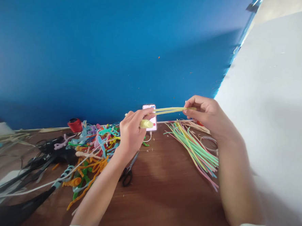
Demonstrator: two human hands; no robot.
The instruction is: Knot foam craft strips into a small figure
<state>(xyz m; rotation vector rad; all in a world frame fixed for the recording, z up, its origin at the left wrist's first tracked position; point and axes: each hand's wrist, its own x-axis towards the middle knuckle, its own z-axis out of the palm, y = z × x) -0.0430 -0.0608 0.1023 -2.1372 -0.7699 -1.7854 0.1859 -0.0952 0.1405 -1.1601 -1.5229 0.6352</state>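
Pale yellow pipe cleaners (pixel 168 110) stretch between my two hands above the table. My left hand (pixel 133 129) is closed around a thick yellow coiled piece (pixel 146 124), from which the strands run to the right. The fingertips of my right hand (pixel 202 111) pinch the strands near their far end. Behind my left hand stands a phone (pixel 154 121) with a lit screen, partly covered by the fingers. Scissors (pixel 127 174) with black handles lie below my left hand. To the right, under my right hand, rests a bundle of green, yellow and pink pipe cleaners (pixel 195 148).
A heap of colourful twisted pipe-cleaner shapes (pixel 97 150) covers the table's left part. Black straps or stems (pixel 23 187) and a white cable (pixel 30 192) cross the lower left. A red roll (pixel 75 125) sits by the blue partition (pixel 105 55). A white panel (pixel 277 100) borders the right.
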